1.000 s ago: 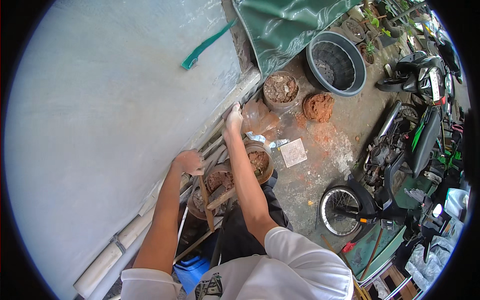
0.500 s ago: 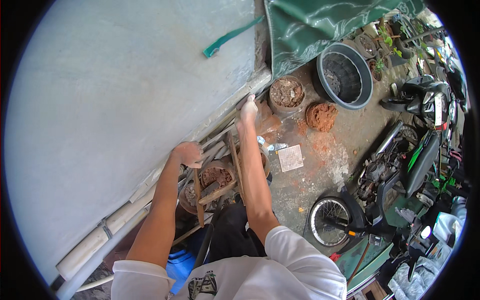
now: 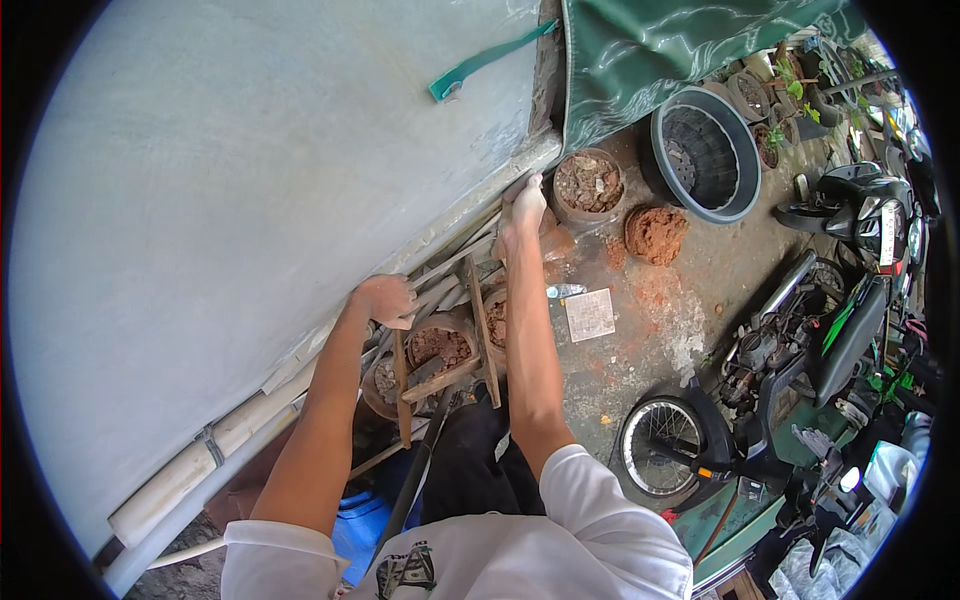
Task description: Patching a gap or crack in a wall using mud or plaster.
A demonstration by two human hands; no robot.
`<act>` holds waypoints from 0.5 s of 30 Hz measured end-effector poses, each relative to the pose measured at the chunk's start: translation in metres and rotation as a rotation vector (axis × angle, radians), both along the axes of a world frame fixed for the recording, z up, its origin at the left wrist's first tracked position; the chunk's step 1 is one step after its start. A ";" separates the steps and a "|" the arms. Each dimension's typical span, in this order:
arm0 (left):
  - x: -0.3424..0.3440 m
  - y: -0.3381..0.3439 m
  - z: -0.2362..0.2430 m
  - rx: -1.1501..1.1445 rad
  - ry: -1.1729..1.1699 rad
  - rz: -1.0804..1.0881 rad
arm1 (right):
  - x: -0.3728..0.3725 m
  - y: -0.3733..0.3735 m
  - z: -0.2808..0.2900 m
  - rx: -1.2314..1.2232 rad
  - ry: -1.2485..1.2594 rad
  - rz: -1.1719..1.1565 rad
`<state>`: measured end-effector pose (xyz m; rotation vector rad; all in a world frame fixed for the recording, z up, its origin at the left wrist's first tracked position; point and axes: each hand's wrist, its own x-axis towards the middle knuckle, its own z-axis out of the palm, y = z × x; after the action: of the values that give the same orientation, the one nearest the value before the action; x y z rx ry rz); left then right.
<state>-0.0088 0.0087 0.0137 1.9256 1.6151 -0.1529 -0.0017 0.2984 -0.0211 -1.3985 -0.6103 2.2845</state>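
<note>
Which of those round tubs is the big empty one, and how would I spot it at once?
Start at the green tarpaulin hanging beside the grey wall and look just below its lower right edge. There, on the stained ground, stands the large dark tub with a grey rim and ribbed inner wall. Unlike the smaller rubble-filled bucket to its left, it is much wider and nearly empty.

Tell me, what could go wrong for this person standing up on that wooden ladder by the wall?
The left hand grips the top of the wooden ladder, while the right hand reaches out along the grey wall; leaning that far could tip it. Below lie buckets of rubble, a round tub and parked motorbikes, so a fall or dropped piece might hit something hard.
</note>
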 end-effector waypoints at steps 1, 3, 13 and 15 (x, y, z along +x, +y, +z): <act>0.000 0.000 0.000 0.005 0.015 -0.005 | 0.000 0.003 0.001 0.024 0.002 -0.006; 0.000 0.000 0.001 -0.005 -0.024 0.001 | 0.000 0.007 0.003 0.033 0.022 -0.034; -0.001 0.000 -0.002 -0.046 -0.019 -0.014 | -0.014 0.038 -0.015 0.292 -0.019 0.009; -0.001 -0.002 -0.004 0.006 -0.058 -0.020 | -0.008 0.042 -0.015 0.390 -0.052 0.005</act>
<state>-0.0102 0.0071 0.0097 1.9330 1.5605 -0.0992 -0.0099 0.3401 -0.0361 -1.2655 -1.0128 1.9963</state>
